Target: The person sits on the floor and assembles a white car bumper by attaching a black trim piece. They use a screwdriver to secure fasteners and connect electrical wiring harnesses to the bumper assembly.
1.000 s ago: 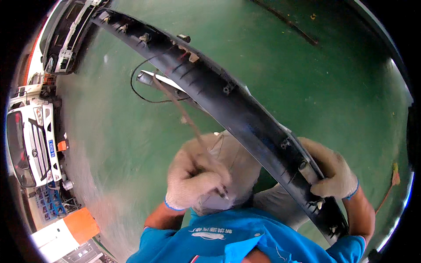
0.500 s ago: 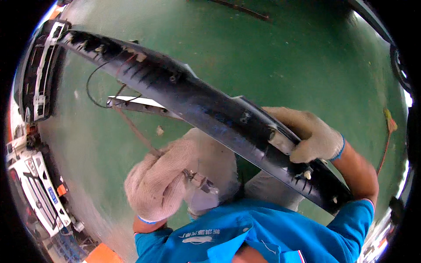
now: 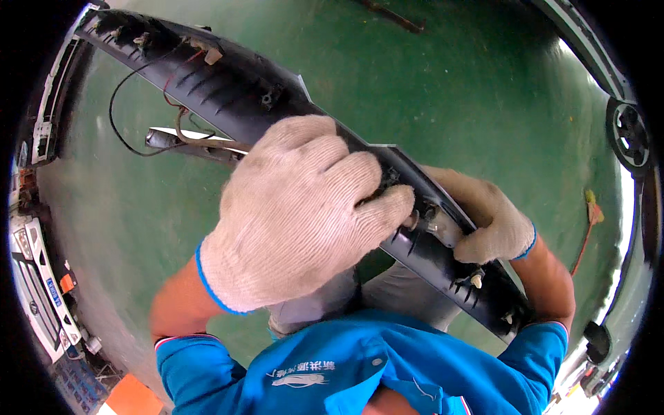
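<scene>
A long black moulded trim panel (image 3: 207, 77) slants across my front, its ribbed inner side up, from far left to near right. My right hand (image 3: 490, 225), in a beige knitted glove, grips its far edge, thumb beside a pale translucent fitting (image 3: 443, 229). My left hand (image 3: 297, 207), gloved too, lies over the panel's middle, fingers curled and fingertips against that fitting. It pinches the end of a wired connector, mostly hidden under the fingers. A brown sheathed cable (image 3: 207, 142) runs out behind this hand to thin black and red wires on the panel.
A white-edged strip (image 3: 164, 138) lies on the green floor beyond the panel. White vehicle front parts (image 3: 45, 290) stand at left, an orange object (image 3: 131, 397) near them. A vehicle wheel (image 3: 629, 135) and a long-handled tool (image 3: 592, 216) are at right; a dark bar (image 3: 391, 15) lies far off.
My left hand has moved up and right, from beside my knee onto the panel, bringing the connector to the pale fitting. My right hand keeps its grip; the panel has shifted slightly.
</scene>
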Tool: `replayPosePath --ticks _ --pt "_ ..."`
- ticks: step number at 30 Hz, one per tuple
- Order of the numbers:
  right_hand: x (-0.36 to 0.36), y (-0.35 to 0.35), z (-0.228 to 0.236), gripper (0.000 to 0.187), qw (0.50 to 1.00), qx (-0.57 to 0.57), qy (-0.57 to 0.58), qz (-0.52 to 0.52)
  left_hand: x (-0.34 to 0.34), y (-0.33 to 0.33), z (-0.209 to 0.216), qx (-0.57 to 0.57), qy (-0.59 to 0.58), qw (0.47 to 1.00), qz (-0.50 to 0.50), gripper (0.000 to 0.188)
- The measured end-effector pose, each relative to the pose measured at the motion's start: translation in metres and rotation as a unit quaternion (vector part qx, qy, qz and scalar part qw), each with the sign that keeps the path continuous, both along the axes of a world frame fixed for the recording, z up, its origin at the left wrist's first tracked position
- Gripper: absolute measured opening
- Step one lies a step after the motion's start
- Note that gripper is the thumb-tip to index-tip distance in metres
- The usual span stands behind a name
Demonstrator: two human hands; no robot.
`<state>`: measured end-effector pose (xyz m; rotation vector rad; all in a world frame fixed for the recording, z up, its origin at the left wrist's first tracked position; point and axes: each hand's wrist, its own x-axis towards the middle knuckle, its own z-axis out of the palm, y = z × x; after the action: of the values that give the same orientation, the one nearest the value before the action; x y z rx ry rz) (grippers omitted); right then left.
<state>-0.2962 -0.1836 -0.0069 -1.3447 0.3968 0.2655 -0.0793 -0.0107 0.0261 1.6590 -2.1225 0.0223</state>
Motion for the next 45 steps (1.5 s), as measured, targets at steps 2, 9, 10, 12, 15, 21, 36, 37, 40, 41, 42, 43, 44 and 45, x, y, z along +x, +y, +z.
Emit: replayPosePath --ticks 2,9,10,12,15,21,36,37,40,41,42,43,44,45 --pt "0.001 0.001 0.003 0.1 1.0 -0.004 0.006 0.004 0.0 -0.002 -0.003 0.026 -0.002 1.0 -0.005 0.033" --pt "0.0 0.0 0.001 0.098 1.0 -0.002 -0.005 0.001 -0.006 -0.005 -0.007 0.041 -0.022 0.999 0.02 0.025" --pt "-0.001 -0.001 0.002 0.098 1.0 -0.003 -0.004 0.006 -0.007 -0.006 -0.007 0.045 -0.025 0.998 0.022 0.025" --pt "-0.002 -0.003 0.0 0.098 1.0 -0.005 -0.003 0.015 -0.008 -0.007 -0.009 0.044 -0.022 0.999 0.023 0.024" --pt "-0.004 -0.004 -0.002 0.098 0.999 -0.026 -0.011 0.024 -0.012 -0.007 -0.011 0.046 -0.008 0.999 0.024 0.025" --pt "-0.006 -0.005 -0.004 0.098 0.997 -0.054 -0.032 0.034 -0.017 -0.009 -0.015 0.061 0.026 0.998 0.023 0.025" --pt "-0.013 0.003 -0.002 0.097 0.999 -0.048 -0.008 0.013 -0.029 -0.004 -0.022 0.058 0.033 0.995 0.072 0.023" --pt "-0.013 0.003 -0.003 0.096 0.999 -0.044 -0.012 0.012 -0.03 -0.005 -0.022 0.059 0.036 0.995 0.071 0.023" --pt "-0.003 -0.006 -0.001 0.096 0.999 -0.036 -0.013 0.012 -0.02 -0.013 -0.021 0.059 0.043 0.995 0.063 0.023" --pt "-0.003 -0.006 0.0 0.095 0.999 -0.034 -0.004 0.012 -0.019 -0.013 -0.023 0.06 0.045 0.995 0.059 0.023" --pt "-0.003 -0.006 0.0 0.095 0.999 -0.031 0.005 0.013 -0.02 -0.012 -0.024 0.054 0.047 0.996 0.056 0.024" --pt "-0.003 -0.006 0.0 0.095 0.999 -0.031 0.001 0.016 -0.02 -0.012 -0.026 0.048 0.049 0.996 0.053 0.024" --pt "-0.002 -0.007 0.0 0.095 0.999 -0.031 -0.004 0.018 -0.02 -0.013 -0.027 0.042 0.051 0.997 0.049 0.025" --pt "-0.002 -0.007 0.0 0.095 0.999 -0.031 -0.009 0.02 -0.02 -0.013 -0.028 0.04 0.055 0.997 0.049 0.025"
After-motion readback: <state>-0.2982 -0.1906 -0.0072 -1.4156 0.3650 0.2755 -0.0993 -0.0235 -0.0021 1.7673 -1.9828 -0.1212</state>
